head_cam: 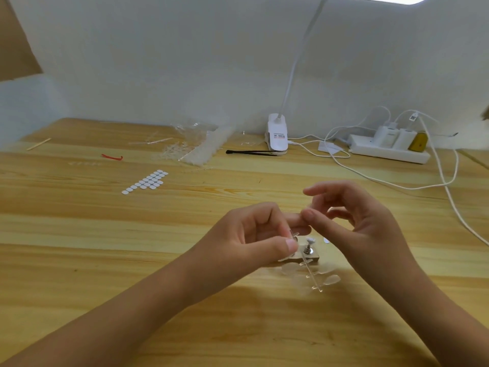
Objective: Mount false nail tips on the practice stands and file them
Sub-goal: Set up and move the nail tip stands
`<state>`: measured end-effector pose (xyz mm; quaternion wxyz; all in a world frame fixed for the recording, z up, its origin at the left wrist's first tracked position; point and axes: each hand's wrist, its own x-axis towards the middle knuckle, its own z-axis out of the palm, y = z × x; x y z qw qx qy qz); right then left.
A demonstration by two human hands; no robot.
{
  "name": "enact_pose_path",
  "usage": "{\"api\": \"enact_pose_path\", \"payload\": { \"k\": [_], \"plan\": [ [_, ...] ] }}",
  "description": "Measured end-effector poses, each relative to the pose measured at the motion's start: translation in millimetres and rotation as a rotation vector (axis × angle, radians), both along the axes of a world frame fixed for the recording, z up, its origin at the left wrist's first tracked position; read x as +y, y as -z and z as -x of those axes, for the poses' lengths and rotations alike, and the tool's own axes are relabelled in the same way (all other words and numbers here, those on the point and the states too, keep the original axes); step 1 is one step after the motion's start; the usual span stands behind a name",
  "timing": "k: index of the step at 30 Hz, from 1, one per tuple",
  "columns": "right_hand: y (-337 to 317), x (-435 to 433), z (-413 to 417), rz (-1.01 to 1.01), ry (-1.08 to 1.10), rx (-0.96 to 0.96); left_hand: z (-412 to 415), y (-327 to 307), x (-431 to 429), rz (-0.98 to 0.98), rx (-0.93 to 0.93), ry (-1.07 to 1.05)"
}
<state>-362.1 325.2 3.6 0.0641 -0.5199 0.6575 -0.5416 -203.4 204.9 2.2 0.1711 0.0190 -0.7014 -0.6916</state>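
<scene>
Evidently light and slippery, the nail tip (294, 234) was pinched, best by its edges, by the left hand (254, 234); the right hand (354, 215) was seen loosely curled, empty.

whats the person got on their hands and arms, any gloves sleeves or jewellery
Nothing that shows: the left hand and right hand are bare, with no gloves, rings, bracelets or watch. No sleeves appear anywhere along the arms in view. The left thumbnail is short and looks unpainted.

Left hand (254, 234) and right hand (365, 221) bare; forearms bare; nails short
</scene>
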Motion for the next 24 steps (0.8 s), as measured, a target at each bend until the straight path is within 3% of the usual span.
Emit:
{"api": "enact_pose_path", "payload": {
  "k": [2, 5, 8, 17, 24],
  "plan": [
    [2.1, 0.1, 1.1, 0.01, 0.011, 0.063, -1.4, 1.7, 0.4, 0.123, 0.007, -0.042],
    [4.2, 0.5, 2.7, 0.02, 0.034, 0.354, -3.0, 3.3, 0.4, 0.357, 0.004, -0.119],
    [6.8, 1.1, 2.8, 0.033, 0.007, 0.486, -2.1, 3.6, -2.0, 0.42, 0.006, -0.169],
    [5.7, 2.1, 0.5, 0.025, -0.19, 0.384, -4.5, 3.7, -12.3, 0.409, 0.103, -0.294],
    [3.6, 2.8, 3.6, -0.022, -0.239, 0.017, -3.2, 4.6, -15.1, 0.361, 0.129, -0.229]
  ]
}}
